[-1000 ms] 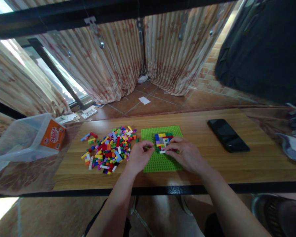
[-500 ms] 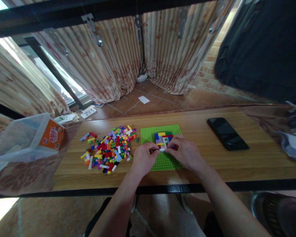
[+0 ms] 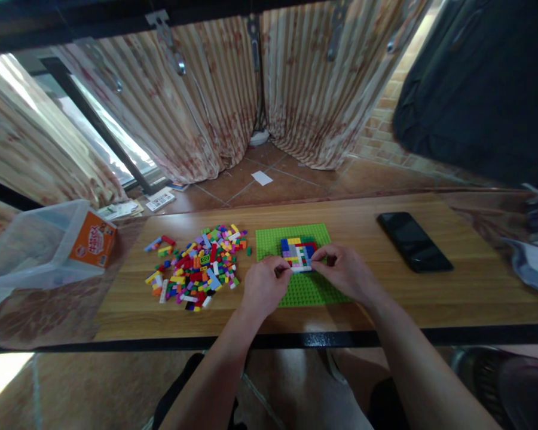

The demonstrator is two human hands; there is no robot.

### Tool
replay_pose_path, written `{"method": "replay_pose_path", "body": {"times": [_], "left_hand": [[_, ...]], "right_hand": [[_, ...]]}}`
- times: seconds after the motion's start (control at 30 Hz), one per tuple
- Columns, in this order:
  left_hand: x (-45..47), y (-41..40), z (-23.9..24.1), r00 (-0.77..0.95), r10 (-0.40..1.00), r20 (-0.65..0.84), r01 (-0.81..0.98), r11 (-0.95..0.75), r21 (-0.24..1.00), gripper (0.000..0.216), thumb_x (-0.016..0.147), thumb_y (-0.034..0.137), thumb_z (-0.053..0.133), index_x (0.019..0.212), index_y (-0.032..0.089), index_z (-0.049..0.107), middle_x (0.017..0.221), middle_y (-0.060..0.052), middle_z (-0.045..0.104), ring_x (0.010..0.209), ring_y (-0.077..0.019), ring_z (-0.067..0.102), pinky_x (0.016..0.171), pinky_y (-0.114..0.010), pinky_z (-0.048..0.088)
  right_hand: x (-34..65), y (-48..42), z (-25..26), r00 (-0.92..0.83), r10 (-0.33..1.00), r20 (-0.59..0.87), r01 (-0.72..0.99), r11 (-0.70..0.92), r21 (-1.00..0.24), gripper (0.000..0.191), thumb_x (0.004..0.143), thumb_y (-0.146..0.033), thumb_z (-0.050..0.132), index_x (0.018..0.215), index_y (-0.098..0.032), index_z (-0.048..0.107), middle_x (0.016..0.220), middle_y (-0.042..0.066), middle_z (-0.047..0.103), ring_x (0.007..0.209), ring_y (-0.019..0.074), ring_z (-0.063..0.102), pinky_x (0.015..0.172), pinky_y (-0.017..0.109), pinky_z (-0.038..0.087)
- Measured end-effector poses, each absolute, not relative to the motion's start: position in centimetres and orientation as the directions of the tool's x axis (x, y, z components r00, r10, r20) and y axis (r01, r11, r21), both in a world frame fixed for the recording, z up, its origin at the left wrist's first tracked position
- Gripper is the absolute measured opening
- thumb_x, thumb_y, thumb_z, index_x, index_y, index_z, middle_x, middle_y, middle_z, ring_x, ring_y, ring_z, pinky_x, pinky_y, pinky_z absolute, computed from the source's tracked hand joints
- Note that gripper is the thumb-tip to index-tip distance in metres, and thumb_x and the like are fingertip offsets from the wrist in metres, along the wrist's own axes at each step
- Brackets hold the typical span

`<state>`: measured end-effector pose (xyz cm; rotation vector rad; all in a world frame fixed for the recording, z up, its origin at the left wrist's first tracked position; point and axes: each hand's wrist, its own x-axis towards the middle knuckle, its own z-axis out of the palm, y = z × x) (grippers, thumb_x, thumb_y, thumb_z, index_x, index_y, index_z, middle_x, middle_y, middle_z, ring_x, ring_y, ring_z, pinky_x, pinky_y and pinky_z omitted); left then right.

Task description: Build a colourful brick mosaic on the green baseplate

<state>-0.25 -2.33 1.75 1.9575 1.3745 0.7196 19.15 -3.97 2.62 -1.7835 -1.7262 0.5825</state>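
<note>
A patchwork of small coloured bricks [image 3: 299,251] sits on a green baseplate [image 3: 269,239]. Along its near edge lies a long white brick [image 3: 301,269]. My left hand [image 3: 265,285] is closed in a pinch at the white brick's left end. At the right end, my right hand [image 3: 346,270] pinches with thumb and forefinger, close against the patchwork's near right corner. The fingertips partly cover both ends of the white brick. Left of the baseplate spreads a loose pile of mixed bricks [image 3: 201,269].
A black phone [image 3: 413,241] lies on the wooden board [image 3: 358,218] to the right. At the far left stands a clear plastic bin [image 3: 40,245] with an orange label. Papers and a clear plastic bag [image 3: 531,263] are at the right edge.
My right hand has shifted rightward from the middle of the near edge to the right corner, uncovering more of the white brick. My left hand stays nearly in place.
</note>
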Motion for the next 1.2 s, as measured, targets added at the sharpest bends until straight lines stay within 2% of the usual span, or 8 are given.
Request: {"method": "replay_pose_path", "body": {"times": [0.5,0.87,1.2], "left_hand": [[0.3,-2.6,2.0,0.237,0.971,0.039,0.646,-0.187,0.740,0.013,0.079,0.020,0.060,0.071,0.019,0.070,0.072,-0.003,0.071,0.066,-0.0155,0.062,0.060,-0.026,0.042],[0.7,-2.8,1.7,0.180,0.984,0.001,0.721,-0.133,0.680,0.016,0.080,0.021,0.059,0.070,0.018,0.072,0.069,-0.003,0.071,0.063,-0.0146,0.062,0.059,-0.025,0.039],[-0.7,-1.8,2.0,0.320,0.947,-0.036,0.565,-0.160,0.810,0.012,0.078,0.015,0.062,0.081,0.018,0.073,0.080,-0.003,0.074,0.073,-0.0157,0.066,0.067,-0.025,0.048]], "right_hand": [[18.6,-3.8,2.6,0.102,0.993,0.053,0.694,-0.033,-0.719,0.009,0.071,-0.019,0.063,0.075,-0.020,0.071,0.075,0.002,0.070,0.066,0.0157,0.060,0.063,0.029,0.043],[18.4,-3.7,2.3,0.118,0.993,0.028,0.674,-0.059,-0.736,0.008,0.070,-0.019,0.063,0.074,-0.019,0.070,0.075,0.002,0.069,0.069,0.0163,0.062,0.066,0.029,0.045],[19.0,-3.7,2.3,0.132,0.991,0.017,0.637,-0.072,-0.768,0.015,0.072,-0.032,0.062,0.075,-0.022,0.072,0.074,0.001,0.071,0.065,0.0161,0.060,0.065,0.030,0.044]]}}
